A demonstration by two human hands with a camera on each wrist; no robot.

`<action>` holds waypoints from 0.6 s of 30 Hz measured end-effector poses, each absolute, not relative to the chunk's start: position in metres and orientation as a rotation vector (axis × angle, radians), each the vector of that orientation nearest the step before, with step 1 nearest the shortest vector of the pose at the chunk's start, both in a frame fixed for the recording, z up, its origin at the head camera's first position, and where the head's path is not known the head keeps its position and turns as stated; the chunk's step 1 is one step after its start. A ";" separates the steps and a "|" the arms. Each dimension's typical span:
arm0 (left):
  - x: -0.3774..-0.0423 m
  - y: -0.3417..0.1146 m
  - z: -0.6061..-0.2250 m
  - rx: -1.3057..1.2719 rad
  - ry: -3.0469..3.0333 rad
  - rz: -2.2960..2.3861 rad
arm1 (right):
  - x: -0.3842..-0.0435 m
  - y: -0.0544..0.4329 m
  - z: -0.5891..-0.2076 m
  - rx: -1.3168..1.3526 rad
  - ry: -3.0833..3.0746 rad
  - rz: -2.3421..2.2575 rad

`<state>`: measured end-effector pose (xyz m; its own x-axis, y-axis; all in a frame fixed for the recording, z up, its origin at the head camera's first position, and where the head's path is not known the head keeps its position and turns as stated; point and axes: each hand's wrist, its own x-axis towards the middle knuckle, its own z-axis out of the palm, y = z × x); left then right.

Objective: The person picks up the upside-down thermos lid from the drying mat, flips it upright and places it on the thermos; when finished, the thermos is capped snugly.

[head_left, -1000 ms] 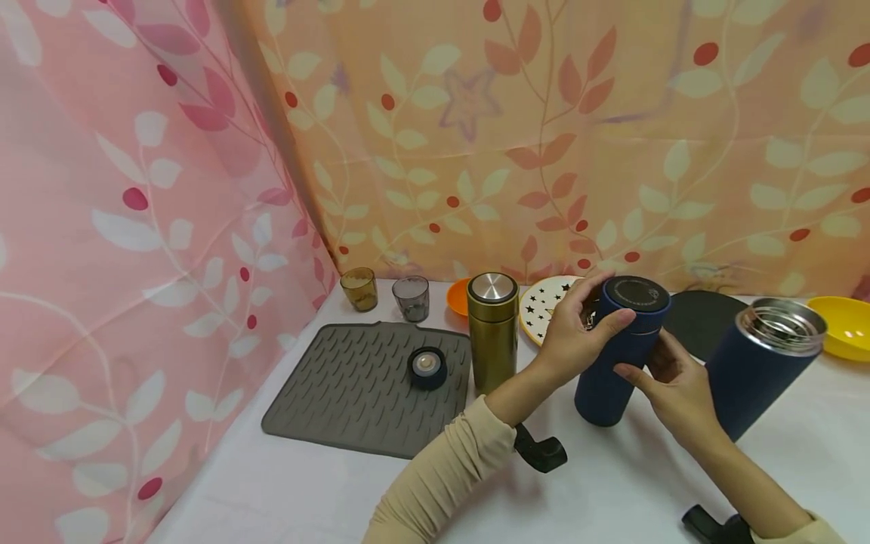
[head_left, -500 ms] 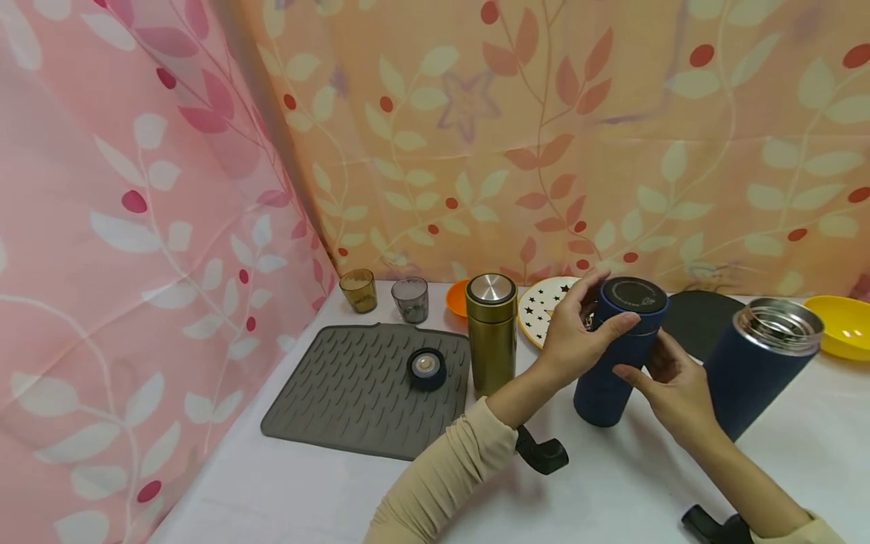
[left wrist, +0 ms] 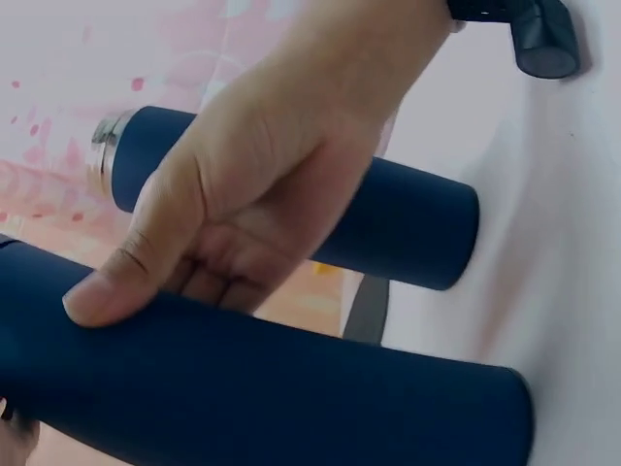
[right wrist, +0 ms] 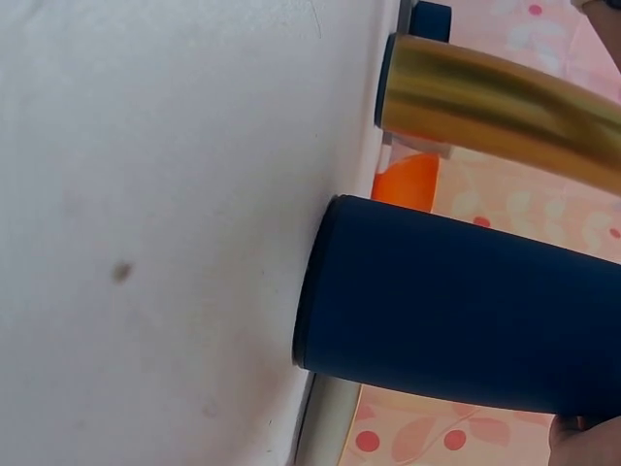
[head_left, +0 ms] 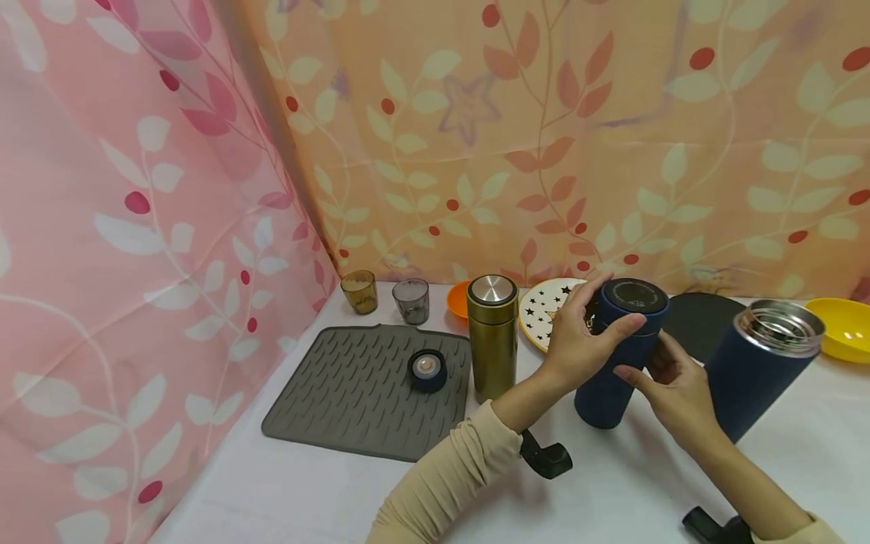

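A dark blue thermos flask [head_left: 607,393] stands upright and capped before me, between both hands. My left hand [head_left: 578,332] grips its black-topped lid [head_left: 635,295], with the thumb along the near side. Lower down, my right hand [head_left: 680,381] holds the flask's body, thumb in front and fingers around the far right side. In the left wrist view the right hand [left wrist: 262,175] shows, its thumb pressed on the blue body [left wrist: 320,388]. The flask's blue side [right wrist: 456,306] fills much of the right wrist view. Just right stands a second blue flask [head_left: 754,378], open at its steel mouth.
Left of the hands stands a gold flask [head_left: 493,347]. A grey ridged mat [head_left: 353,400] carries a small dark flask cap [head_left: 427,370]. Behind are two small glasses, an orange bowl [head_left: 458,301], a star-patterned plate [head_left: 537,310], a black round mat [head_left: 703,325] and a yellow bowl [head_left: 843,332].
My left thumb has shifted slightly right along the lid, and the marking on the lid's top has turned a little. My right hand and the flask's body stay nearly still.
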<state>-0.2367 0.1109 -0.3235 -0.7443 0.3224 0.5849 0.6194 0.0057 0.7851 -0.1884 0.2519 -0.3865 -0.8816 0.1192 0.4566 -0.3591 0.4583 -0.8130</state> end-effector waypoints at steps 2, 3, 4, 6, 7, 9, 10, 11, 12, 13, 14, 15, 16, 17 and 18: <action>-0.237 0.108 -0.324 -1.020 -2.027 -1.874 | -0.189 0.251 -0.387 0.197 -2.259 1.409; -0.237 0.107 -0.325 -1.025 -2.026 -1.884 | -0.189 0.251 -0.387 0.194 -2.260 1.411; -0.237 0.108 -0.324 -1.022 -2.029 -1.875 | -0.189 0.251 -0.387 0.188 -2.266 1.407; -0.236 0.111 -0.323 -0.960 -2.060 -1.810 | -0.188 0.252 -0.386 0.175 -2.284 1.399; -0.236 0.113 -0.322 -0.928 -2.078 -1.764 | -0.188 0.253 -0.386 0.169 -2.289 1.398; -0.235 0.115 -0.321 -0.871 -2.112 -1.709 | -0.188 0.253 -0.386 0.162 -2.298 1.392; -0.235 0.115 -0.320 -0.855 -2.123 -1.709 | -0.188 0.253 -0.386 0.163 -2.299 1.391; -0.235 0.115 -0.320 -0.854 -2.132 -1.718 | -0.188 0.252 -0.386 0.169 -2.296 1.392; -0.236 0.113 -0.319 -0.871 -2.135 -1.733 | -0.189 0.252 -0.386 0.177 -2.287 1.399; -0.237 0.112 -0.319 -0.898 -2.133 -1.748 | -0.189 0.251 -0.386 0.182 -2.278 1.401; -0.237 0.109 -0.319 -0.928 -2.120 -1.790 | -0.189 0.251 -0.386 0.186 -2.272 1.396; -0.238 0.107 -0.319 -0.962 -2.102 -1.833 | -0.189 0.251 -0.386 0.195 -2.263 1.402; -0.239 0.105 -0.319 -0.990 -2.087 -1.870 | -0.189 0.251 -0.386 0.200 -2.257 1.404; -0.239 0.104 -0.319 -1.019 -2.072 -1.899 | -0.189 0.251 -0.386 0.204 -2.251 1.407; -0.239 0.103 -0.320 -1.034 -2.065 -1.924 | -0.188 0.250 -0.386 0.202 -2.250 1.407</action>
<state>-0.2390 0.1027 -0.3196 -0.7553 0.3838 0.5312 0.5570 -0.0512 0.8289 -0.1885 0.2505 -0.3862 -0.8761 0.1233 0.4660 -0.3651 0.4616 -0.8085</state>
